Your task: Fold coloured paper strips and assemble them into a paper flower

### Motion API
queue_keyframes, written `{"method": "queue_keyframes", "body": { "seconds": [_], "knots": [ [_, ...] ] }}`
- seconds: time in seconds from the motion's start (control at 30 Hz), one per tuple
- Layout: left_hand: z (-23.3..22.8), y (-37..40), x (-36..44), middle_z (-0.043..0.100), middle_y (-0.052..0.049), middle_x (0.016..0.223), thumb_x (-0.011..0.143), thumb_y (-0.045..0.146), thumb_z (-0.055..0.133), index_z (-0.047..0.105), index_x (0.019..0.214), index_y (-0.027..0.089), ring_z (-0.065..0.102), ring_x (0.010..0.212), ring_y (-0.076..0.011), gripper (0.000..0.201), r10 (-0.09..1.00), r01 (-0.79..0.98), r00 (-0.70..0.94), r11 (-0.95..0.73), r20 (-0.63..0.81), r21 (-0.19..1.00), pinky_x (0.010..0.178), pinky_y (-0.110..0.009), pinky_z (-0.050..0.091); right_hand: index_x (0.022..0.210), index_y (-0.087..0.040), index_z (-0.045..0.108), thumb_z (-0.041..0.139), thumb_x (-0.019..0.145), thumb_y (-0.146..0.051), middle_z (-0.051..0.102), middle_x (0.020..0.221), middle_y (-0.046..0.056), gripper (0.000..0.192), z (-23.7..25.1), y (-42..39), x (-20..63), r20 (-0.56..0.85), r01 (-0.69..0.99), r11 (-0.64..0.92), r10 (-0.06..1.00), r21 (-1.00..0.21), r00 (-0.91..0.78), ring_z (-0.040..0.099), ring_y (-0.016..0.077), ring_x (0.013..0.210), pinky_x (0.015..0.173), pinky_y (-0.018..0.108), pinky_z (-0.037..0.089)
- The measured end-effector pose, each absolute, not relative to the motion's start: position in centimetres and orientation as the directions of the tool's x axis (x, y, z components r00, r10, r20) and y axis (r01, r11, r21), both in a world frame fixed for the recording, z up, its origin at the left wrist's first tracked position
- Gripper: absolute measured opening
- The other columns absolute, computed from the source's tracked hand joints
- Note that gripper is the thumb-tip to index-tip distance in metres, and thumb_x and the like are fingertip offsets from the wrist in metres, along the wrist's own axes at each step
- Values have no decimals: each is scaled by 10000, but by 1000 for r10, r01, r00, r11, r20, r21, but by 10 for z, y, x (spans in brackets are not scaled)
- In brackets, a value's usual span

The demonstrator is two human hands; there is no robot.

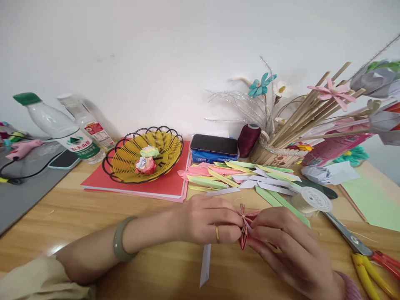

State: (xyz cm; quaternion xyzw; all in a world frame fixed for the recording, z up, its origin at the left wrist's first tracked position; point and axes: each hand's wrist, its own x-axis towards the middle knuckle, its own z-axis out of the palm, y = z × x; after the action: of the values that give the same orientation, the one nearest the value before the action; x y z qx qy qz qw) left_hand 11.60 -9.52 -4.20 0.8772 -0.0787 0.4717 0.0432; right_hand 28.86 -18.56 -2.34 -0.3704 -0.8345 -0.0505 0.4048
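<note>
1. Both hands, left hand [208, 220] and right hand [283, 239], were pinched together on a red folded paper piece [246, 227], held just above the worktop [93, 216] for steadiness.
2. Coloured paper strips [237, 177] were laid close behind, within reach.

My left hand [209, 221] and right hand [284, 241] meet over the table [78, 216], pinching a folded paper piece [246, 227] between my fingers [231, 233], with a paper strip [205, 264] lying on the table just beneath them toward me. Beyond my fingers lies a heap of paper strips [237, 177], and behind it a phone [214, 145] on a tissue pack [209, 157]. Left of the heap a basket [125, 160] sits on a folder [162, 185]; right of my fingers lie a spool [312, 200] and scissors [359, 246].
</note>
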Motion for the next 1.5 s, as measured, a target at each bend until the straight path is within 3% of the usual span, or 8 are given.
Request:
{"method": "queue_keyframes", "body": {
  "seconds": [0.47,0.63,1.1,1.3,1.5],
  "knots": [
    [-41,-93,119,660,4,695,799,153,513,559,671,145,632,711,-104,137,-187,-218,534,-973,824,-80,644,-180,527,870,-170,534,506,829,-153,601,739,45,53,-23,-184,292,634,658,710,635,-253,-441,564,148,704,596,276,494],
    [-42,-93,118,671,-9,730,804,140,495,573,706,133,631,742,-119,126,-192,-260,584,-965,789,-42,670,-202,526,825,-169,512,492,836,-169,571,748,46,22,-27,-186,295,554,640,708,674,-299,-488,524,143,691,585,277,467],
    [-41,-96,120,663,1,684,821,128,468,559,729,143,620,726,-86,131,-49,-172,620,-982,783,75,639,-165,493,853,-176,517,499,834,-184,570,754,39,28,-35,-184,296,485,652,671,727,-353,-486,518,143,682,564,269,423],
    [-41,-94,119,670,-11,741,816,128,488,586,825,147,607,766,-88,100,-56,-209,697,-970,715,128,705,-180,490,781,-162,502,491,829,-141,560,686,37,53,-35,-183,294,544,667,695,681,-268,-490,511,147,658,556,276,421],
    [-41,-93,117,659,-28,717,793,79,491,564,758,116,604,741,-105,88,-18,-229,720,-950,694,213,726,-206,492,773,-152,520,504,825,-132,566,669,42,57,-33,-182,293,566,671,703,661,-237,-493,514,150,667,553,271,418]
  ]
}}
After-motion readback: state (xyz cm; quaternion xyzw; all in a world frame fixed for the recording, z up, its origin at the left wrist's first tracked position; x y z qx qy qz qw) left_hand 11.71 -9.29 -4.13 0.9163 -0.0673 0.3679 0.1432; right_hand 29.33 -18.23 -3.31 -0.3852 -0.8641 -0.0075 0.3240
